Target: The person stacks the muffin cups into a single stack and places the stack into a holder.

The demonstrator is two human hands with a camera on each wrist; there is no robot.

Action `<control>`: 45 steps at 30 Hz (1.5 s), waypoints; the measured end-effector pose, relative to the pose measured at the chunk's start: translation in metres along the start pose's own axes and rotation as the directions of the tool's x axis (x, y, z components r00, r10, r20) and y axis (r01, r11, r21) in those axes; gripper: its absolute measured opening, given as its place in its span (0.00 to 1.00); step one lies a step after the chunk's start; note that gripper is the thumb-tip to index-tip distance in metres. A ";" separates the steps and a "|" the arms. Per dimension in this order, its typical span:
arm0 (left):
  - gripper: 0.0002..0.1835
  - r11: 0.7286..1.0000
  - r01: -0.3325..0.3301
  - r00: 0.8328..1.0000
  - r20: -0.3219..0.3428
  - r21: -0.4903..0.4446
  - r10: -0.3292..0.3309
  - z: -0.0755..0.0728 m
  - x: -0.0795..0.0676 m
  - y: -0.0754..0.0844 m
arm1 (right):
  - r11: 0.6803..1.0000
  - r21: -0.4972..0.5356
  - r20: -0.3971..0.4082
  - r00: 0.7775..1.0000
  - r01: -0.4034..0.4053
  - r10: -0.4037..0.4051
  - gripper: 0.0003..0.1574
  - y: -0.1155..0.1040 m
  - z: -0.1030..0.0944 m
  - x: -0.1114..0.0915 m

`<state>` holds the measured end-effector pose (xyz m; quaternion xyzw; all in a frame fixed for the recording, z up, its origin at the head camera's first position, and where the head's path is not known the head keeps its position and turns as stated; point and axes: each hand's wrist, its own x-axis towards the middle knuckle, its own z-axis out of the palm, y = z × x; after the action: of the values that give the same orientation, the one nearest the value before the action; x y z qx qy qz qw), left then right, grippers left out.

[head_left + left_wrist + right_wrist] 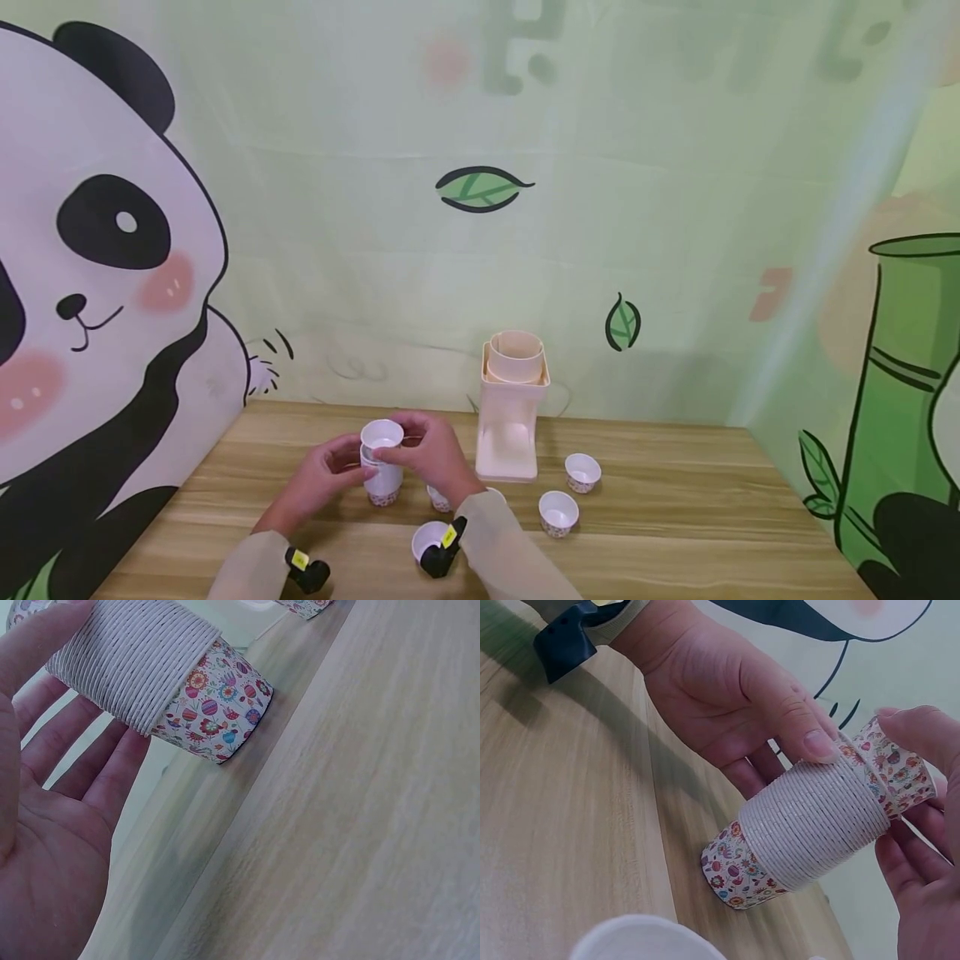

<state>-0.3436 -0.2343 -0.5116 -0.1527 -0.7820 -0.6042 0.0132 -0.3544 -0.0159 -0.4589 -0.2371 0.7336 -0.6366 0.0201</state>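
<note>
A tall stack of nested paper cups with a flower print is between my hands, at the left of the head view. In the right wrist view, the closely packed white rims of the stack show, with printed cup wall below. My left hand holds the stack's side, thumb in front and fingers behind. At the top, my right hand grips the uppermost cup between thumb and fingers; it stands higher out of the stack than the others. Whether the stack's base touches the table cannot be told.
A pale pink stand with a round tube on top is at the table's back. Single cups stand to the right, one cup behind another cup. Another cup is near my right wrist; more are partly hidden behind that arm.
</note>
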 end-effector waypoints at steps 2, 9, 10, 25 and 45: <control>0.29 1.000 -0.005 1.000 0.000 -0.003 0.005 0.000 0.000 0.000 | 1.000 0.006 0.011 1.000 -0.010 0.010 0.26 -0.001 0.000 -0.001; 0.29 1.000 0.009 1.000 0.006 -0.003 -0.009 0.000 0.000 0.000 | 0.998 -0.002 0.015 0.998 -0.060 0.060 0.27 -0.002 0.002 -0.003; 0.29 1.000 0.013 1.000 0.006 -0.002 -0.013 0.000 0.000 0.000 | 0.998 -0.004 0.017 0.998 -0.064 0.064 0.28 -0.002 0.002 -0.004; 0.29 1.000 0.014 1.000 0.022 0.000 -0.014 -0.001 -0.001 0.002 | 0.996 -0.003 0.040 0.995 -0.094 0.094 0.28 0.007 0.003 -0.002; 0.30 0.999 0.034 0.999 0.018 -0.010 -0.034 -0.001 -0.002 0.005 | 0.988 -0.077 0.045 0.990 -0.132 0.136 0.30 0.000 0.002 -0.003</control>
<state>-0.3405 -0.2348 -0.5070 -0.1448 -0.7815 -0.6068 -0.0049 -0.3505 -0.0167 -0.4598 -0.2037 0.7701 -0.6002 0.0723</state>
